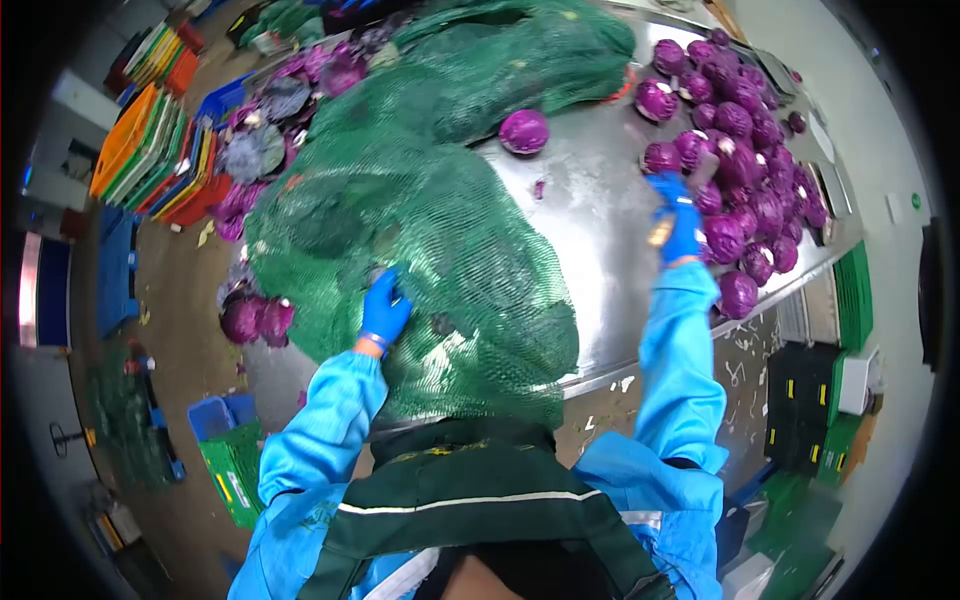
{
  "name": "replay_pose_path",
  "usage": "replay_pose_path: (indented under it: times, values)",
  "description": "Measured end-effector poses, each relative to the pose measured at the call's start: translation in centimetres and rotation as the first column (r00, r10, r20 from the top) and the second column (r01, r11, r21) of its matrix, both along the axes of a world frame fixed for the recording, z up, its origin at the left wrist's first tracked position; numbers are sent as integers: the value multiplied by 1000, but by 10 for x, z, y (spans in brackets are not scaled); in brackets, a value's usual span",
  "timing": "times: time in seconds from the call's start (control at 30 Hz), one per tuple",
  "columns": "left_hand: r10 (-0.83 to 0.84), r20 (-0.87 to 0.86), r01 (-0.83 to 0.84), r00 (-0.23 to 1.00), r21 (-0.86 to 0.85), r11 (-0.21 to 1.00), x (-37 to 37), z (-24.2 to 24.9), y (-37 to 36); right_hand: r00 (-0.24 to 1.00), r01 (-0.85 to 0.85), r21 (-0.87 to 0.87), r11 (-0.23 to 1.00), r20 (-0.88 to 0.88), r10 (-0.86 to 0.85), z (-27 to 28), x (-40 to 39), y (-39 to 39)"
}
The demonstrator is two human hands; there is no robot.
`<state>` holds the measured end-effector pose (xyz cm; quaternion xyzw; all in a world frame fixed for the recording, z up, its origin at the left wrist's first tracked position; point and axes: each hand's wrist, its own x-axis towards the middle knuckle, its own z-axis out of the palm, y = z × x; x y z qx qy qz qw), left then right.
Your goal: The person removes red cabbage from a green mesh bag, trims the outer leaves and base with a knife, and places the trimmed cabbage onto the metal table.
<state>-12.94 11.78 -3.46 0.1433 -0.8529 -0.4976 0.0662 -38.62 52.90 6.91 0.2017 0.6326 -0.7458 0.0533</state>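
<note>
My left hand point(385, 308), in a blue glove, rests on a big green mesh bag point(480, 270) with its fingers curled into the netting. Dark round cabbages show dimly through the mesh. Further right, my right hand point(678, 220), also gloved in blue, is closed around what looks like a knife, blurred by motion; its wooden handle point(660, 232) shows below the fingers and a greyish blade point(704, 170) above them. That hand is beside a heap of peeled red cabbages point(735, 165). One single red cabbage point(524, 132) sits on the metal table point(600, 290) between the bags and the heap.
Another full green mesh bag point(520, 60) lies at the back. Loose purple leaves point(265, 150) are piled along the left edge. Stacked coloured crates point(160, 155) stand on the floor at left, a green crate point(232, 475) at lower left, and black crates point(803, 385) at right.
</note>
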Motion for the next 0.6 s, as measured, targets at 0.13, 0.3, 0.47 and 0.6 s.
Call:
replay_pose_path:
  times: [0.13,0.3,0.47,0.6]
  values:
    - [158,168,-137,973,-133,982,-116,-11,20,807,-500,179,848,-260,530,-62,27,-86]
    - [-282,65,234,957,-744,626,-203,-50,21,720,-580,452,678,-104,686,-80,96,-129]
    - [0,-161,-52,987,-319,946,-161,-30,23,890,-371,476,798,-63,452,-103,94,-128]
    - [310,-12,-238,951,613,753,-101,-75,-16,918,-225,283,932,-260,300,-108,79,-103]
